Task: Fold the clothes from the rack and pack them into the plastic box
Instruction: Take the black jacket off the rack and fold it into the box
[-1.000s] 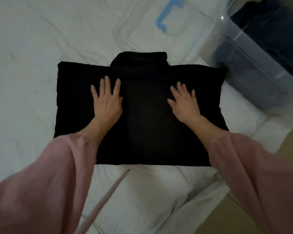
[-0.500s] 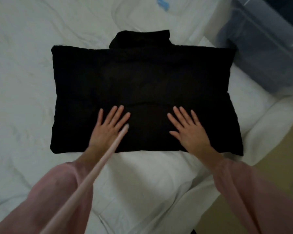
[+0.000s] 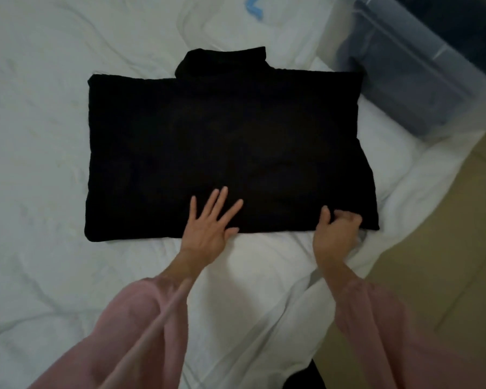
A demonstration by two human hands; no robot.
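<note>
Right hand (image 3: 337,233) had slid to the near hem and pinched the sweater (image 3: 225,147); left hand (image 3: 210,220) stayed flat, fingers spread; next fold starting.

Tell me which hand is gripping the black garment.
The right hand, fingers curled on the black garment at its near edge; the left hand lies flat, fingers straight.

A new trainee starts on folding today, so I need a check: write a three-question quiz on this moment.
1. True or false: the left hand lies flat on the folded black high-collared sweater.
2. Which hand grips the sweater's near edge?
3. The clear plastic box stands by the sweater's: A) far right corner; B) near left corner.
Key: 1 true; 2 the right hand; 3 A.
</note>
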